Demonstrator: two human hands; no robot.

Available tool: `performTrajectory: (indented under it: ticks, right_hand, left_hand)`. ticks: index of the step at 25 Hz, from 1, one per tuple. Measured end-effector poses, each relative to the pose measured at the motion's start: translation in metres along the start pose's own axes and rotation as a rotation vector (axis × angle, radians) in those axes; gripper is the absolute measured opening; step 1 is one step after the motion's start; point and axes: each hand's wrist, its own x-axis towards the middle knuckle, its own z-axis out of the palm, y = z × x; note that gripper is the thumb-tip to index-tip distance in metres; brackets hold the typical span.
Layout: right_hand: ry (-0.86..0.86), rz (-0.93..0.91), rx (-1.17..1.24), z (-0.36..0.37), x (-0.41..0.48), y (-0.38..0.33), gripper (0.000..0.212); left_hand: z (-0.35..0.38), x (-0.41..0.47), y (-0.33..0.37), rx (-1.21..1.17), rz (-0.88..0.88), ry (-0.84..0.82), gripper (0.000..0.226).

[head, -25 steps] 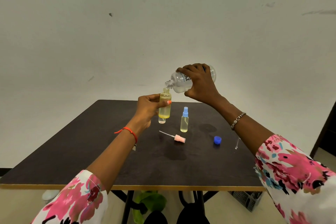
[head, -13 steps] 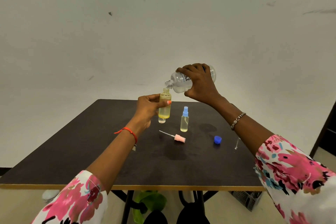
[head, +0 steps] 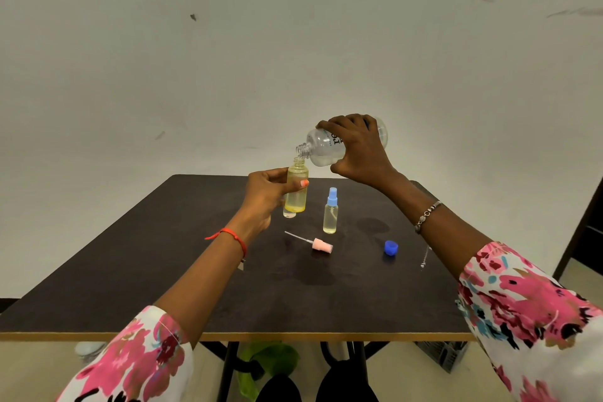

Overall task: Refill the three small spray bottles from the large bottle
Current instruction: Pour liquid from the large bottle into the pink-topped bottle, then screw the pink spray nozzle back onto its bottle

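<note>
My right hand point(head: 360, 148) grips the large clear bottle point(head: 321, 147), tipped with its open neck over the mouth of a small uncapped bottle point(head: 297, 196) of yellowish liquid. My left hand point(head: 266, 194) holds that small bottle upright above the dark table point(head: 163, 271). Behind it a second small bottle point(head: 289, 214) is mostly hidden. A third small bottle point(head: 330, 212) with a light-blue spray cap stands on the table to the right. A pink spray head point(head: 321, 245) with its tube lies in front, and a blue cap point(head: 391, 247) rests further right.
A thin loose spray tube point(head: 425, 258) lies near the right edge beside my right forearm. Under the table I see black legs, something green point(head: 267, 362) and a dark crate point(head: 440, 356) on the floor. A plain wall stands behind.
</note>
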Motion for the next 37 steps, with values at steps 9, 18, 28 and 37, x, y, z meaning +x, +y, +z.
performTrajectory:
  ticks: [9,18,28,37]
  right_hand:
    - [-0.119,0.264,0.324,0.015,-0.010,0.011,0.075]
    - [0.054,0.961,0.680,0.055,-0.053,0.081,0.066]
    - [-0.034,1.231,0.611,0.115,-0.105,0.122,0.084]
    - [-0.331,0.539,0.528,0.088,-0.080,0.034,0.021]
  left_hand:
    - [0.009,0.012,-0.012,-0.013,-0.030,0.007,0.047]
    - [0.013,0.033,-0.042,-0.037,-0.063,0.024,0.046]
    - [0.002,0.040,-0.057,-0.028,-0.095,0.062,0.052]
    - [0.008,0.033,-0.050,-0.040,-0.084,0.077,0.050]
